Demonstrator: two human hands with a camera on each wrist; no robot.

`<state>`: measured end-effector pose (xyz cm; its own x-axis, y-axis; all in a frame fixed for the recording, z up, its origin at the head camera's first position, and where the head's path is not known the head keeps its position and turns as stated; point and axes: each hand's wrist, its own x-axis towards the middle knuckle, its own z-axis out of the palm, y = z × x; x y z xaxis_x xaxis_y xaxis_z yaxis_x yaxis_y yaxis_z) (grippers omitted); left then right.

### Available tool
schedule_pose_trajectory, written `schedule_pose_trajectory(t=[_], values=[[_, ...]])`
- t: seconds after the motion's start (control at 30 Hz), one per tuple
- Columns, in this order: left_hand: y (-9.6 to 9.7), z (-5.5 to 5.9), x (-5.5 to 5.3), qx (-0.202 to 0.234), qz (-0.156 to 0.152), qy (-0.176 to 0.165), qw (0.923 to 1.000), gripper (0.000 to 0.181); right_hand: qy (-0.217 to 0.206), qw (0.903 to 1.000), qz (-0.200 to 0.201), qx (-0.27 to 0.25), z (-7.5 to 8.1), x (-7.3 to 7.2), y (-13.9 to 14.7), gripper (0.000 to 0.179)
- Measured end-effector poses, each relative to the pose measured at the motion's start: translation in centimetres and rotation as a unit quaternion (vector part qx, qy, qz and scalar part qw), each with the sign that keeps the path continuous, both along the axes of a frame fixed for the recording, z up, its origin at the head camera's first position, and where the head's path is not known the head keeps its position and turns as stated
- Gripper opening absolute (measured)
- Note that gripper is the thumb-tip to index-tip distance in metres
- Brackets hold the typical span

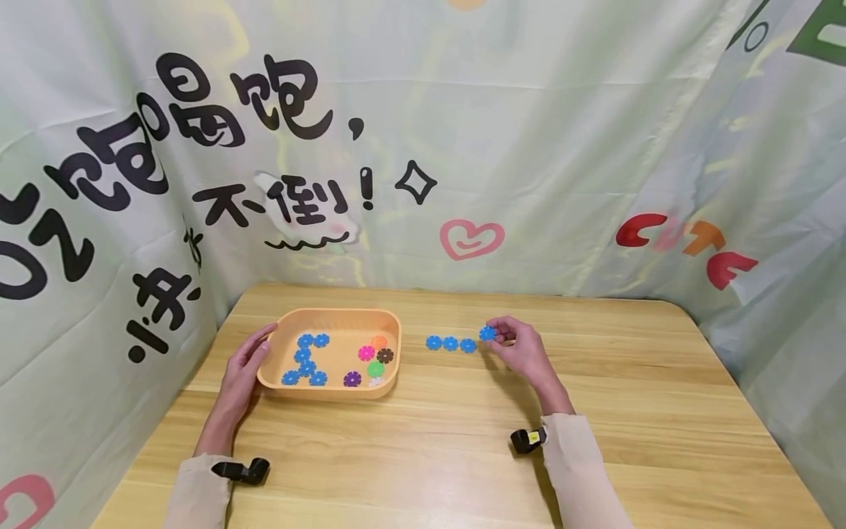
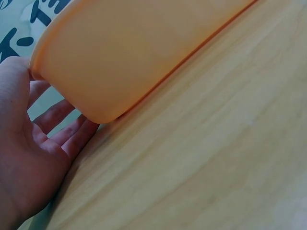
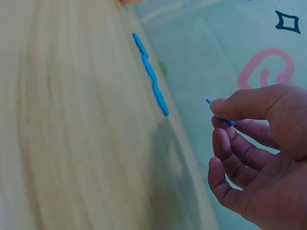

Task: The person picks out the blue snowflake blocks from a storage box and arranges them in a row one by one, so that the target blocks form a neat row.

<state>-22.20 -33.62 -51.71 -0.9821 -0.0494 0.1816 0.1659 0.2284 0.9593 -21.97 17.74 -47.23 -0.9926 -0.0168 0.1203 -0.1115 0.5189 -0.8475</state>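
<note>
My right hand (image 1: 526, 356) pinches a blue snowflake disc (image 1: 487, 333) between thumb and fingers, raised over the table. In the right wrist view, the disc (image 3: 231, 122) shows edge-on and is mostly covered by the thumb. Left of it, a row of 3 joined blue discs (image 1: 451, 344) lies on the table, apart from the held one. My left hand (image 1: 241, 371) grips the left end of an orange plastic tray (image 1: 344, 393). In the left wrist view, the thumb is at the tray's rim and the fingers touch the outer wall (image 2: 96, 72).
Inside the tray, several blue discs (image 1: 305, 355) lie at the left. At its right are loose pink (image 1: 366, 353), orange, brown (image 1: 385, 356), green (image 1: 375, 369), purple (image 1: 352, 379) and white discs. A printed curtain (image 1: 396, 110) stands behind the wooden table (image 1: 423, 455).
</note>
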Motion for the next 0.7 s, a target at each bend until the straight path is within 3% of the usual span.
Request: schedule_pose_trajectory(t=[0.33, 0.7], values=[[0.2, 0.4, 0.1, 0.009, -0.001, -0.005, 0.9999, 0.050, -0.024, 0.9984, 0.008, 0.050, -1.5, -0.6, 0.1, 0.028], [0.1, 0.1, 0.0, 0.011, 0.002, -0.010, 0.9999, 0.049, -0.036, 0.9957, 0.010, 0.085, -1.8, -0.5, 0.0, 0.026]])
